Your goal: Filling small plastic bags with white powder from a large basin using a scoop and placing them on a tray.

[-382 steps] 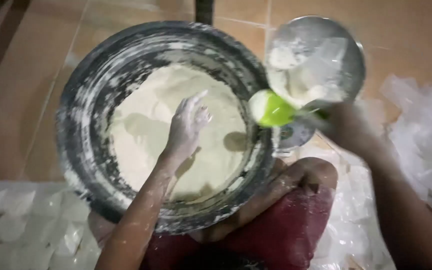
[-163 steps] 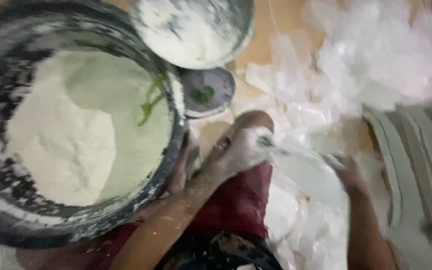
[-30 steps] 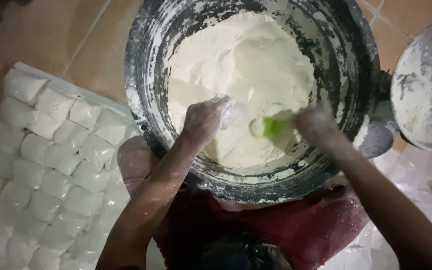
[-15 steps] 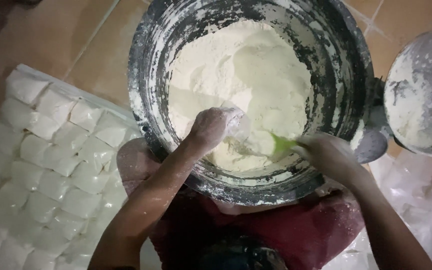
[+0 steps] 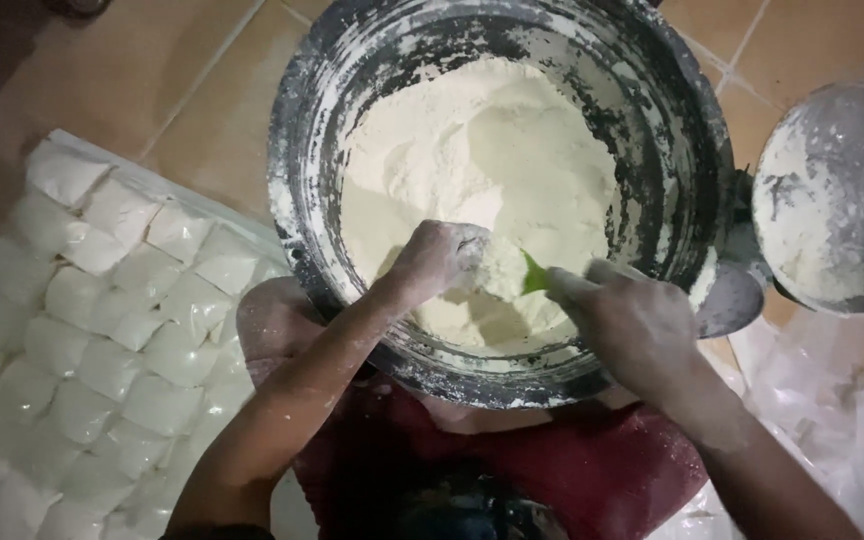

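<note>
A big dark metal basin [image 5: 297, 190], dusted white, holds a heap of pale flour [image 5: 482, 160]. My left hand [image 5: 432, 262], coated in flour, reaches over the near rim and pinches what looks like a small clear plastic bag [image 5: 484, 268] just above the flour. My right hand [image 5: 632, 325] grips a green scoop [image 5: 533, 278]. Only the scoop's tip shows, touching the bag's mouth. Both hands are close together over the near side of the basin.
Rows of small filled white bags [image 5: 102, 320] lie packed on the floor at left. A round metal pan [image 5: 837, 200] dusted with flour sits at right on a scale. Loose clear plastic bags [image 5: 832, 400] are piled at lower right. My knees in red shorts [image 5: 592, 480] press against the basin.
My right hand has drawn the green scoop out of the flour and over to my left hand. The scoop is now mostly hidden under my fingers. The left hand has barely moved.
</note>
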